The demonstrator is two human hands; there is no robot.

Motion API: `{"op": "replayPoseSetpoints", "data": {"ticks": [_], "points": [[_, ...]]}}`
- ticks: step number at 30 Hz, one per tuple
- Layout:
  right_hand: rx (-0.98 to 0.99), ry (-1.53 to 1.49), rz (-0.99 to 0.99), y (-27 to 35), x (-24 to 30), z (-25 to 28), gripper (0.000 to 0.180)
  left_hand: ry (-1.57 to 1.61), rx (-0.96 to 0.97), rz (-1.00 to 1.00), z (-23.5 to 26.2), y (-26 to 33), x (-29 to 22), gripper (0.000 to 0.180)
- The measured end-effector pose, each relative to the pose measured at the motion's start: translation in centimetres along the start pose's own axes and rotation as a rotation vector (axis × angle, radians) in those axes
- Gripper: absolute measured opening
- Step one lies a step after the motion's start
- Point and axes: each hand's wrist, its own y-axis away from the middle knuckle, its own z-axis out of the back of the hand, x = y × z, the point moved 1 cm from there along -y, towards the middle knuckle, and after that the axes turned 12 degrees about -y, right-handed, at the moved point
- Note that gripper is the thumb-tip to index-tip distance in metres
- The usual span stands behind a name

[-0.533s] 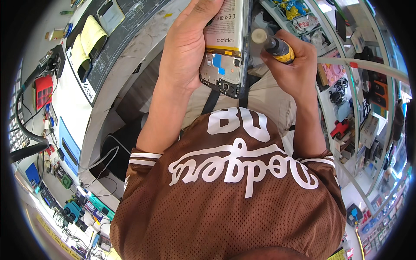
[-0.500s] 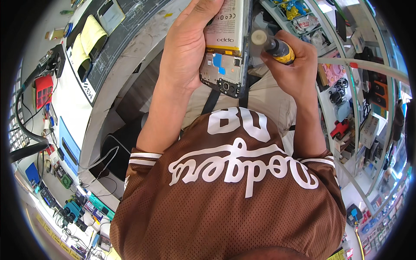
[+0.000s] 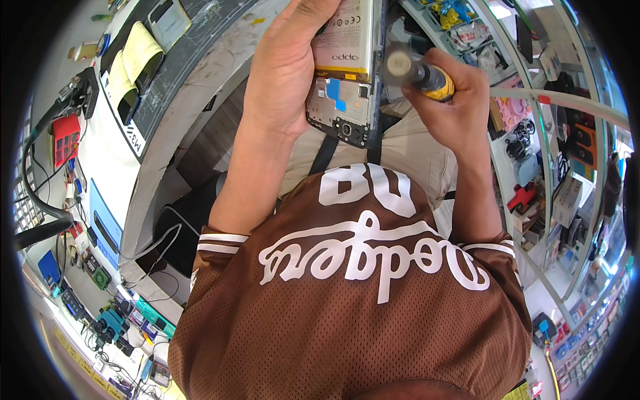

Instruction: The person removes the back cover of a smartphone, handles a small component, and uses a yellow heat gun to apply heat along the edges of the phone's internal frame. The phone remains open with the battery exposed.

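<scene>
Above my lap, my left hand is closed around the edge of an opened smartphone. The phone's back cover is off, baring a pale battery and a metal inner plate with a blue strip and a black camera-like part at the near end. Its far end runs out of the picture. To the right of the phone, my right hand grips a tool with a yellow and black handle and a round tan end. That end is smeared by motion, close to the phone's right edge; whether it touches cannot be told.
A dark work mat on the curved bench at left carries a yellow cloth-like piece and a phone cover. A red case and a black cable lie further left. Glass shelves with mixed goods stand at right.
The phone and my left hand have shifted slightly up and to the left. The round end of the tool has moved a little downward with a small shift of my right hand.
</scene>
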Motion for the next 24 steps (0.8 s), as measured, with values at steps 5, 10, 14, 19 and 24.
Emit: {"op": "replayPoseSetpoints", "data": {"ticks": [5,10,14,19,24], "points": [[-0.009,0.002,0.006,0.1,0.0,0.0,0.016,0.008,0.023,-0.009,0.0,-0.1,0.0,0.048],[0.014,0.039,0.033,0.0,0.3,0.2,0.015,0.024,-0.022,0.002,-0.3,0.0,0.0,0.047],[-0.056,-0.02,0.041,-0.3,-0.2,-0.1,0.019,0.015,-0.014,-0.014,-0.3,-0.1,0.0,0.048],[0.011,-0.017,0.06,0.5,-0.3,0.0,0.018,0.024,0.046,-0.01,0.3,-0.4,0.0,0.049],[-0.041,-0.014,0.045,-0.1,-0.1,0.0,0.018,0.129,0.059,0.016,-0.6,-0.2,-0.1,0.049]]}}
